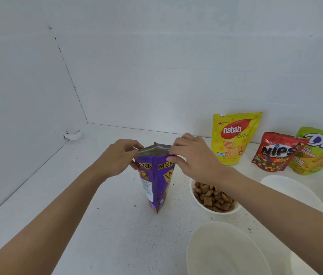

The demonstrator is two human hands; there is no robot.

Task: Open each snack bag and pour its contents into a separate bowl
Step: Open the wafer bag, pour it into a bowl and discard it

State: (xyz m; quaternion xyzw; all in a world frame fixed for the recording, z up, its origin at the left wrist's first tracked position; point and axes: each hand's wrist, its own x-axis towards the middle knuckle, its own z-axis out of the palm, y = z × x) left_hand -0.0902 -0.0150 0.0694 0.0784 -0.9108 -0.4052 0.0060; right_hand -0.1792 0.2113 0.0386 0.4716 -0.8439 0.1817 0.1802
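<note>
Between both hands (117, 159) (192, 157): purple bag (156, 185), top pinched.

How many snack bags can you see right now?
4: the purple bag, gripped by the left hand and right hand, centre; the yellow Nabati bag, red Nips bag and green Deka bag lined up back right. More may sit beyond the right edge.

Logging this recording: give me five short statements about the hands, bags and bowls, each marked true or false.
1. The left hand and right hand both pinch the top of the purple bag. True.
2. The purple bag lies flat. False: it stands upright.
3. The bowl right of it holds brown snacks. True.
4. A hand holds the yellow Nabati bag. False: it stands apart from both hands.
5. The nearest bowl is full. False: it is empty.
</note>
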